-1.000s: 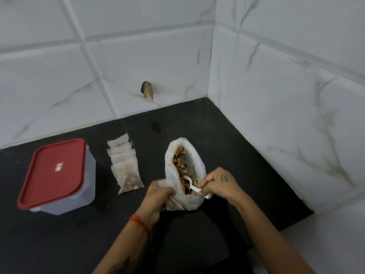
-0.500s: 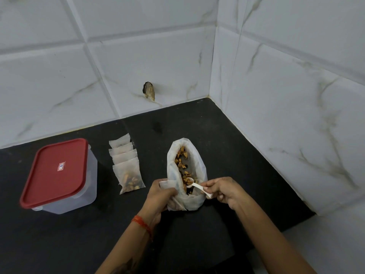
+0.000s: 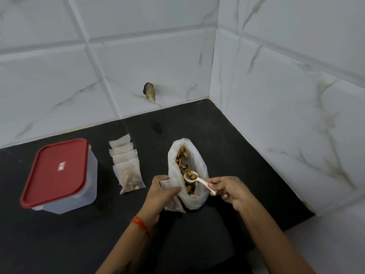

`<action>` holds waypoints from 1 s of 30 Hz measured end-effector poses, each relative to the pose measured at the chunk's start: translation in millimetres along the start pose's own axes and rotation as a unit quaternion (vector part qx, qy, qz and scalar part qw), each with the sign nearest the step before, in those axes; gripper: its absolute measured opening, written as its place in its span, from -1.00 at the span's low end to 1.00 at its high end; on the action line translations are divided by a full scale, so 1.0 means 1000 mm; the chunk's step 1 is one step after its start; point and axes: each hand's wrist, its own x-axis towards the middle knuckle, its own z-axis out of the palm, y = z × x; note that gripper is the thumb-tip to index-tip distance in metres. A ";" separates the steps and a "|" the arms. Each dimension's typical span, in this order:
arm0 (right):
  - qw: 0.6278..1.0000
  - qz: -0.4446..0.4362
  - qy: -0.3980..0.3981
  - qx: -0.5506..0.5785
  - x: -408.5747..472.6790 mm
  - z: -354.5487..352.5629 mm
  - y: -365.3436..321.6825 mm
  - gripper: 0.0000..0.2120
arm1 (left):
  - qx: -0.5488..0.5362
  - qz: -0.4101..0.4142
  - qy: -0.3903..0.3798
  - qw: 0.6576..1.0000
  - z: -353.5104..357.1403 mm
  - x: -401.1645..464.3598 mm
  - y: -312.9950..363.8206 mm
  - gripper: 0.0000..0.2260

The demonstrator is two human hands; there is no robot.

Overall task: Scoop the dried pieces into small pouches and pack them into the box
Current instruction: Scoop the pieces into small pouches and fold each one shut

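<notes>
The head camera looks down on a black tabletop [image 3: 65, 242] set in a corner of white marbled tiles. The right hand [image 3: 230, 191] pinches the handle of a small white scoop [image 3: 197, 179], thumb and fingers curled in a tight grip; the bowl of the scoop carries a few brown and orange dried pieces [image 3: 182, 157] and hangs just over the open mouth of a large white bag [image 3: 199, 169], which lies on the tabletop with more pieces inside. The left hand [image 3: 161, 193], an orange thread at its wrist, grips an empty small pouch [image 3: 167, 181] with its fingers curled round it, the pouch's mouth held up just beside the bag's left edge. To the left of the bag lies an overlapping row of filled pouches [image 3: 126, 165], the nearest showing dark pieces through its fabric. Farther left, apart from the row, stands the clear plastic box [image 3: 87, 186] with its red lid [image 3: 56, 171] on. A dark hole [image 3: 149, 91] breaks the tile on the back wall.
</notes>
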 end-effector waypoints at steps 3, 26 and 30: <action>1.000 -0.006 0.006 -0.006 -0.004 -0.002 -0.005 -0.80 | 0.057 0.042 0.010 0.997 -0.004 -0.003 0.003 -0.55; 0.610 -0.644 0.130 -0.442 -0.022 0.035 -0.019 -0.78 | 0.197 0.290 0.061 0.935 -0.009 -0.008 0.015 -0.49; 0.619 -0.650 0.134 -0.421 -0.019 0.034 -0.017 -0.78 | 0.191 0.294 0.057 0.935 -0.009 -0.007 0.015 -0.48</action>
